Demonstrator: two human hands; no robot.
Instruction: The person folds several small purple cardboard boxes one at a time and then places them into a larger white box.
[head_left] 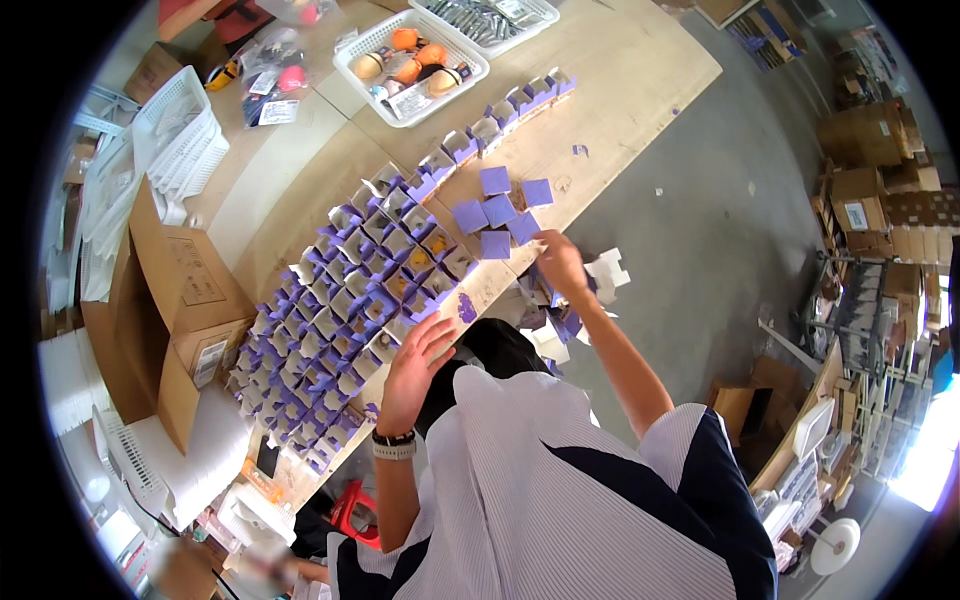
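Most boxes [350,300] stand open on our desk [620,90]; five [497,212] are shut. Our right hand [560,262] clamps a flat carton; left hand [415,360] hovers spread.

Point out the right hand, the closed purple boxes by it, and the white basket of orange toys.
right hand [560,262], head view, back of the hand.
closed purple boxes [496,210], head view, lid of the middle box.
white basket [470,74], head view, its right rim.
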